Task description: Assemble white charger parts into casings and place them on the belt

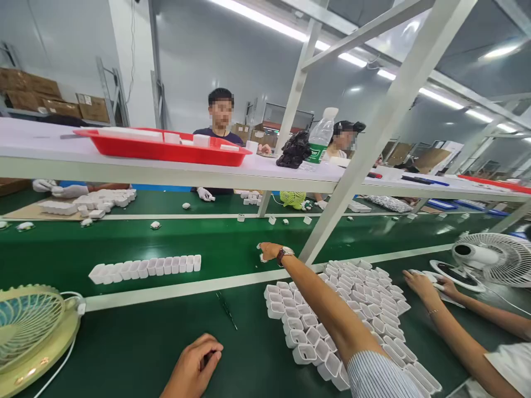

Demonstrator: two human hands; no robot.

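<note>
My right hand (271,250), with a watch on its wrist, reaches out over the green conveyor belt (224,237). Its fingers are closed on a small white part (263,257), whose exact kind is too small to make out. Low in the picture, my left hand (194,362) rests loosely curled on the green work surface, with no object visible in it. Dark tweezers (227,310) lie just beyond it. A row of white plastic housings (151,267) stands on the belt to the left. Under my right forearm spreads a large batch of similar open white housings (305,354).
A fan (29,337) stands at left, another (485,257) at right. A slanting white post (332,221) rises beside my right forearm. The shelf above carries a red tray (166,149) and a bottle (319,138). A co-worker's hands (427,287) work at right; others sit across.
</note>
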